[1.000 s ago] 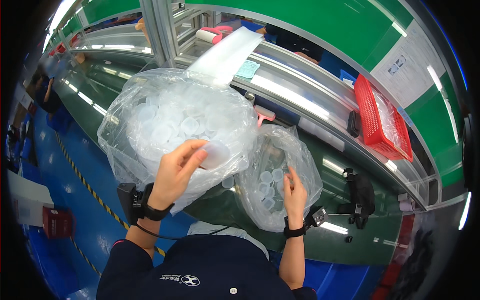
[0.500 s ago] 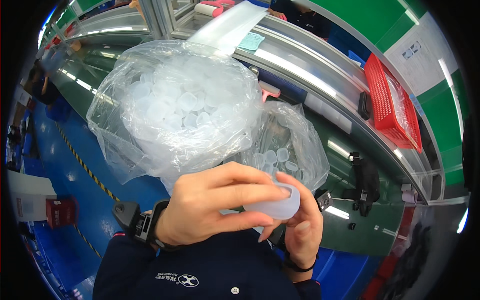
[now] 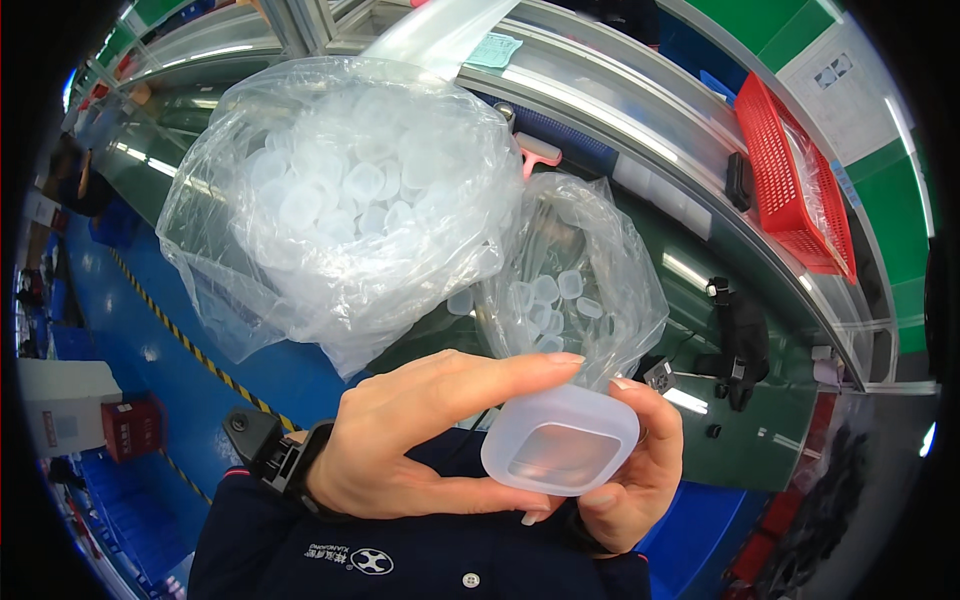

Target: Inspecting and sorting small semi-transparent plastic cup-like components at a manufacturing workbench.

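Note:
Between my two hands is a frosted, translucent cup-shaped piece (image 3: 500, 462) with rounded-square sides and a recessed rounded-square face turned up toward me. My left hand (image 3: 405, 430) grips its left side, the index finger along the top edge and the thumb underneath. My right hand (image 3: 648, 455) closes on its right side, fingertips at the upper corner and thumb at the lower one. Just beyond my hands, a small clear plastic bag (image 3: 630, 290) holds several similar pieces. Left of it, a big clear bag (image 3: 340, 310) is heaped with such translucent pieces (image 3: 365, 180).
A dark green table (image 3: 740, 440) carries the bags. A pink-handled roller (image 3: 540, 150) lies behind the small bag. Toward the right are a black strap device (image 3: 742, 345) and a red perforated basket (image 3: 790, 190). One loose piece (image 3: 460, 302) sits between the bags.
The cup-shaped piece has been tilted so its recessed face now points toward me. Both hands have shifted their hold, my left fingers moving from the opening to its edges. The view has shifted slightly.

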Demonstrator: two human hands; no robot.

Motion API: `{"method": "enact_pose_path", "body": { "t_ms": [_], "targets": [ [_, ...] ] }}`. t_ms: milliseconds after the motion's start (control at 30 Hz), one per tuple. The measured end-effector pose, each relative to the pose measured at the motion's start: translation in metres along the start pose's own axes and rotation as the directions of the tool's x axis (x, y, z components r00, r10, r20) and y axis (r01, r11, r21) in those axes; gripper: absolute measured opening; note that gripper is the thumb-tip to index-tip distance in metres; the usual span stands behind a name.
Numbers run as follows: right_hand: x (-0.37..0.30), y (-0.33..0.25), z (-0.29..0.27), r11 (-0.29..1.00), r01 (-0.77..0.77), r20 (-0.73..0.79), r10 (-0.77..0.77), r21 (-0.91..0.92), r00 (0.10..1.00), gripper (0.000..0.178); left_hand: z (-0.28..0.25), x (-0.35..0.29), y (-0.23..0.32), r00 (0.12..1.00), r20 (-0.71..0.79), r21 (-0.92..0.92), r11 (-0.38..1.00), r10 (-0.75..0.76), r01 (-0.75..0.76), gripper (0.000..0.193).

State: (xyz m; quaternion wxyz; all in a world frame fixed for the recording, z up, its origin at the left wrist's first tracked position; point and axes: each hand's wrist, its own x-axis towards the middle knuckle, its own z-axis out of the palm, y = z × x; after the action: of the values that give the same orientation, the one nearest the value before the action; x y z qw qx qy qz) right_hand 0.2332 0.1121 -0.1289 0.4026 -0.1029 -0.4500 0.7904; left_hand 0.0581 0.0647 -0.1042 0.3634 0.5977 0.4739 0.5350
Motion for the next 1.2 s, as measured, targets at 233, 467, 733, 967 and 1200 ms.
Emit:
{"method": "enact_pose_path", "body": {
  "t_ms": [233, 467, 733, 967, 1200],
  "targets": [
    [-0.001, 0.003, -0.003, 0.997, 0.075, -0.024, -0.075, -0.001, 0.997, 0.058, 0.001, 0.002, 0.001, 0.999, 0.004, -0.013, 0.999, 0.044, -0.044, 0.062],
    [0.002, 0.004, 0.000, 0.990, 0.113, -0.041, -0.110, 0.086, 0.993, 0.057, -0.001, 0.003, 0.000, 0.997, 0.030, -0.047, 0.997, 0.068, -0.067, 0.066],
    [0.001, 0.001, -0.002, 0.993, 0.024, -0.062, -0.017, 0.118, 0.998, 0.049, -0.010, 0.000, -0.005, 0.979, 0.199, -0.019, 0.999, 0.038, -0.035, 0.079],
    [0.002, -0.001, 0.000, 0.994, -0.039, -0.162, 0.055, 0.099, 0.985, 0.045, -0.001, -0.003, -0.003, 0.994, 0.081, -0.205, 0.974, -0.079, 0.094, 0.064],
    [0.003, -0.003, -0.001, 0.993, -0.082, -0.162, 0.095, 0.087, 0.982, 0.043, 0.000, -0.002, -0.004, 0.995, 0.079, -0.225, 0.971, -0.062, 0.078, 0.063]
  ]
}}
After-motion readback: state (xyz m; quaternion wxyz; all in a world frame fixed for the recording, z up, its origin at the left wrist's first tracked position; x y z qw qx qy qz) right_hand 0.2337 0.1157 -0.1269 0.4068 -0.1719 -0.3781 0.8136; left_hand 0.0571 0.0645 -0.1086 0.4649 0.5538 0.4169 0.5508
